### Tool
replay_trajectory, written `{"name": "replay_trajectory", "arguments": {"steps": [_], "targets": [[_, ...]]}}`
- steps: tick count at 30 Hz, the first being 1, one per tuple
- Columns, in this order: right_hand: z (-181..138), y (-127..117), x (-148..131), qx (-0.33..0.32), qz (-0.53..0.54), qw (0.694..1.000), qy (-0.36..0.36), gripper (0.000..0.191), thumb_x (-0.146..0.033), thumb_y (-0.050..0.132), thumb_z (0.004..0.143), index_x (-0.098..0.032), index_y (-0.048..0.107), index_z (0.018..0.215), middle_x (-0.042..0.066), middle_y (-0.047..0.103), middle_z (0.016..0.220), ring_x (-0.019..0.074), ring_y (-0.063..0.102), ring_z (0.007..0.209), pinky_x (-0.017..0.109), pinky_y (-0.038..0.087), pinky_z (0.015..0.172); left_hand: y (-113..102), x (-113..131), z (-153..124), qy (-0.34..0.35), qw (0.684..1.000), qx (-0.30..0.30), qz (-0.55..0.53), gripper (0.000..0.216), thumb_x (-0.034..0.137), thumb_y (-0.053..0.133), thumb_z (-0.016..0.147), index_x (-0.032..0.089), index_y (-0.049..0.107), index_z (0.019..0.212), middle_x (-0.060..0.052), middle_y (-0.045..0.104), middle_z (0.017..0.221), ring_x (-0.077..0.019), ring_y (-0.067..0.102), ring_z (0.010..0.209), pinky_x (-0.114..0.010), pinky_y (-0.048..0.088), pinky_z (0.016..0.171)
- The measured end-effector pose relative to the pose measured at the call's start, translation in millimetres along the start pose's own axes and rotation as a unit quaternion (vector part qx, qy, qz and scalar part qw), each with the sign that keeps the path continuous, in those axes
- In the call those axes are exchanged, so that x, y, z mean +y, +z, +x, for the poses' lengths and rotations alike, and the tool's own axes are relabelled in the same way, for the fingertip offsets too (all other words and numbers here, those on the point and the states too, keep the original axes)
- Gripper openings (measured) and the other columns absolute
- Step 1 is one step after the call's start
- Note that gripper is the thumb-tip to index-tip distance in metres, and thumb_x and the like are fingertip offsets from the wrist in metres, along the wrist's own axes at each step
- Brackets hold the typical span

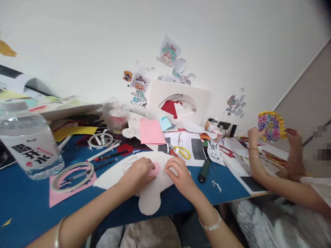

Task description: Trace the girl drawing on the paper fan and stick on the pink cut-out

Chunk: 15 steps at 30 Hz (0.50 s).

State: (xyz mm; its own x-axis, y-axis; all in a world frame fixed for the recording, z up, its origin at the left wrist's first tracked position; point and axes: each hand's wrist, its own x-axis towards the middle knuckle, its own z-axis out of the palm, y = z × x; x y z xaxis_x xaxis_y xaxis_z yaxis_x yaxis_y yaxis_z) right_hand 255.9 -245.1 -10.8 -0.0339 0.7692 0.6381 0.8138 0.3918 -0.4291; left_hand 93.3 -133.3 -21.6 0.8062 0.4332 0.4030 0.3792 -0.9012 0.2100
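Observation:
A white fan-shaped paper cutout (150,193) with a short handle lies on the blue table (28,206). A small pink piece (156,168) sits on it beside a faint line drawing. My left hand (138,174) rests curled on the cutout, its fingers pressing at the pink piece. My right hand (179,174) is curled too, fingertips down on the cutout just right of the pink piece. What the fingers pinch, if anything, is hidden.
A clear water bottle (28,141) stands at left. Tape rings (73,176), pens (103,153), yellow scissors (181,151), pink paper (151,131) and a dark marker (204,171) lie around. At right another person's hands hold a colourful decorated object (270,126).

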Motion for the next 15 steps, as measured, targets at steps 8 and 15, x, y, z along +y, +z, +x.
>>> {"name": "replay_trajectory", "arguments": {"steps": [8,15], "targets": [[9.8,22.5,35.7,-0.052,0.011,0.999,-0.001,0.012,-0.012,0.060,0.082,-0.020,0.056,0.074,0.001,0.058,0.082,0.0168,0.052,0.084,0.032,0.041,0.082,8.5,-5.5,15.8,0.032,0.998,-0.052,-0.021,0.020,0.015,0.043,0.080,0.016,0.063,0.074,-0.007,0.061,0.078,-0.0199,0.055,0.078,-0.031,0.041,0.071],[12.3,30.3,32.9,-0.056,-0.009,0.998,0.011,0.013,-0.008,0.063,0.078,-0.020,0.058,0.074,0.001,0.059,0.083,0.0167,0.051,0.084,0.031,0.040,0.081,9.7,-9.7,19.4,-0.024,0.995,-0.038,-0.092,0.018,0.014,0.042,0.076,0.017,0.059,0.070,-0.004,0.057,0.072,-0.0172,0.051,0.073,-0.028,0.038,0.070]]}}
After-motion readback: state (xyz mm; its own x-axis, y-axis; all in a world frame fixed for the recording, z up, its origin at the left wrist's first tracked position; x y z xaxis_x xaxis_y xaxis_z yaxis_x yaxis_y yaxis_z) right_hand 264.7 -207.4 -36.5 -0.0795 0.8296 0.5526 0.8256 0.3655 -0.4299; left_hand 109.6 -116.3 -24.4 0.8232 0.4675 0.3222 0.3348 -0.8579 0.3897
